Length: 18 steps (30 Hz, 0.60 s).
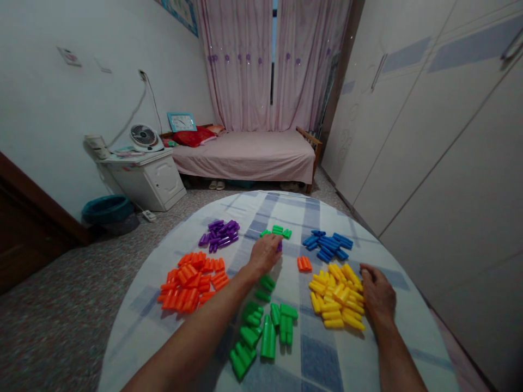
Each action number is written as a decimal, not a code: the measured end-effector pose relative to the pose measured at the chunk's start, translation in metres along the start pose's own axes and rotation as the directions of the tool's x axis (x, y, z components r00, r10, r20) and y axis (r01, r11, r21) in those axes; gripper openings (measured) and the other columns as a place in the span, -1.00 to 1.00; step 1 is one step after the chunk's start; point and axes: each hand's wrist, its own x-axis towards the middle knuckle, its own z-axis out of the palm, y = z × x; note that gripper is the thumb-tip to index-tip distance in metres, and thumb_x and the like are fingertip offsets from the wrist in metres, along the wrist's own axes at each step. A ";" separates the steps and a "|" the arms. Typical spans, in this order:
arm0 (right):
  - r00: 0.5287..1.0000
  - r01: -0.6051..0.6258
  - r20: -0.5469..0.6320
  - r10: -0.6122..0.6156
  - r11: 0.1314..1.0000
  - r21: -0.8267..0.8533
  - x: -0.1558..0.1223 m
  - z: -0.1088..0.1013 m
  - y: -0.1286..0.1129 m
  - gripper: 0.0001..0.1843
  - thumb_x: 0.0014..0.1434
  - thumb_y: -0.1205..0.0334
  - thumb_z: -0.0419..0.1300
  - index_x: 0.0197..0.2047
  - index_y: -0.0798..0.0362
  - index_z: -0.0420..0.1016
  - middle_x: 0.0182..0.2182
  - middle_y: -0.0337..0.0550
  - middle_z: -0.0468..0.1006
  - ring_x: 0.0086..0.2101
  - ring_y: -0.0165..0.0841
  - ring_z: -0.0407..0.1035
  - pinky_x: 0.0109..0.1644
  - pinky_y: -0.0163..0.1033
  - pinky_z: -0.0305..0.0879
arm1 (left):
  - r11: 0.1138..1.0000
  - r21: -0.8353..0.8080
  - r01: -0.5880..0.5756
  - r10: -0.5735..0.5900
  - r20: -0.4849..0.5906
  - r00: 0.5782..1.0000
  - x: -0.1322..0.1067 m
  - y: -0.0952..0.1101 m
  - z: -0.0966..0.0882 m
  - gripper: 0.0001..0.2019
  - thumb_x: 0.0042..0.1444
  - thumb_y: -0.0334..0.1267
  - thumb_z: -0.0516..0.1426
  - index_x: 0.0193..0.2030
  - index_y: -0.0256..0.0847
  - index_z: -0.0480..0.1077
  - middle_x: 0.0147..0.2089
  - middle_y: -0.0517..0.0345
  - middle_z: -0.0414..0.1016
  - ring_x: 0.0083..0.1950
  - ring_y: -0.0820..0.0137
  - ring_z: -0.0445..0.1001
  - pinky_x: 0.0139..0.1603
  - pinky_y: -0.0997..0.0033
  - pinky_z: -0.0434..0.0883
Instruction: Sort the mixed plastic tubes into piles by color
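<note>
My left hand (266, 253) reaches over the middle of the round table, its fingers closed on a small purple plastic piece (280, 246), mostly hidden. Just beyond it lie a few light green pieces (278, 229). On the right, my right hand (378, 291) rests on the cloth against the edge of a pile of yellow tube-like pieces (337, 296), fingers loosely extended and holding nothing. A purple pile (220, 234) lies at the back left, with an orange pile (190, 286) in front. Blue pieces (328, 244) are at the back right, and larger green pieces (267, 335) are spread near me.
A few orange pieces (304, 264) lie apart, left of the yellow pile. The checked tablecloth (322, 359) covers the table. Beyond are a bed (249, 155), a white cabinet (153, 182) with a fan (145, 137), a bin (108, 209) and a wardrobe (441, 152).
</note>
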 end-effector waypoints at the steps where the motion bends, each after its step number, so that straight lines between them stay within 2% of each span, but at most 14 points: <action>1: 1.000 0.002 -0.002 -0.002 1.000 0.000 0.000 0.000 -0.001 -0.50 0.05 0.05 -0.09 -0.09 0.07 0.51 -0.11 0.02 0.53 -0.17 -0.16 0.37 -0.12 -0.15 0.22 | 1.000 -0.013 0.011 -0.012 -0.047 0.999 -0.002 -0.011 -0.009 -0.62 0.06 -0.32 0.13 0.06 -0.11 0.28 0.01 0.07 0.43 0.06 0.31 0.35 0.05 0.33 0.30; 3: 1.000 0.005 -0.002 -0.005 1.000 -0.001 0.000 0.000 -0.001 -0.49 0.04 0.05 -0.09 -0.10 0.08 0.51 -0.11 0.02 0.53 -0.17 -0.16 0.37 -0.11 -0.14 0.22 | 0.998 0.004 0.070 -0.069 -0.126 0.990 -0.006 -0.039 -0.026 -0.60 0.05 -0.34 0.14 0.07 -0.12 0.28 0.02 0.06 0.44 0.07 0.30 0.34 0.09 0.32 0.27; 5: 1.000 0.007 -0.001 -0.007 1.000 -0.007 0.000 0.000 -0.001 -0.50 0.04 0.05 -0.10 -0.10 0.07 0.51 -0.11 0.01 0.53 -0.17 -0.17 0.37 -0.10 -0.15 0.22 | 0.979 0.058 0.198 -0.185 -0.174 0.967 -0.010 -0.071 -0.041 -0.58 0.04 -0.36 0.13 0.09 -0.16 0.28 0.07 0.02 0.42 0.11 0.28 0.33 0.12 0.31 0.25; 7: 1.000 0.013 -0.005 -0.013 1.000 -0.015 0.001 0.000 0.001 -0.50 0.05 0.05 -0.10 -0.10 0.06 0.50 -0.12 0.00 0.53 -0.18 -0.17 0.37 -0.12 -0.15 0.23 | 0.926 0.087 0.368 -0.347 -0.188 0.919 -0.014 -0.104 -0.051 -0.60 0.04 -0.34 0.11 0.07 -0.14 0.31 0.08 0.03 0.43 0.10 0.26 0.35 0.10 0.31 0.27; 10: 0.999 0.031 -0.010 -0.032 0.999 -0.021 0.001 0.001 0.003 -0.50 0.05 0.05 -0.09 -0.09 0.06 0.50 -0.13 -0.01 0.53 -0.19 -0.18 0.37 -0.14 -0.15 0.23 | 0.871 0.086 0.483 -0.460 -0.200 0.865 -0.023 -0.140 -0.055 -0.63 0.03 -0.35 0.09 0.03 -0.15 0.35 0.01 -0.02 0.47 0.02 0.20 0.42 0.00 0.26 0.33; 14: 1.000 0.014 -0.006 -0.014 0.999 -0.030 0.001 0.001 0.002 -0.50 0.05 0.05 -0.09 -0.10 0.06 0.51 -0.12 -0.01 0.53 -0.18 -0.17 0.37 -0.14 -0.15 0.24 | 0.852 0.063 0.520 -0.501 -0.191 0.844 -0.030 -0.161 -0.051 -0.63 0.01 -0.34 0.12 0.01 -0.23 0.36 -0.06 -0.09 0.49 -0.07 0.16 0.47 -0.10 0.25 0.38; 18: 1.000 0.009 -0.003 -0.009 0.999 -0.037 0.000 -0.001 -0.001 -0.50 0.05 0.05 -0.09 -0.09 0.06 0.50 -0.11 -0.01 0.53 -0.17 -0.17 0.37 -0.12 -0.15 0.23 | 0.876 0.045 0.481 -0.461 -0.215 0.861 -0.030 -0.155 -0.050 -0.65 0.03 -0.36 0.12 0.00 -0.34 0.34 -0.06 -0.16 0.47 -0.02 0.16 0.44 -0.03 0.17 0.35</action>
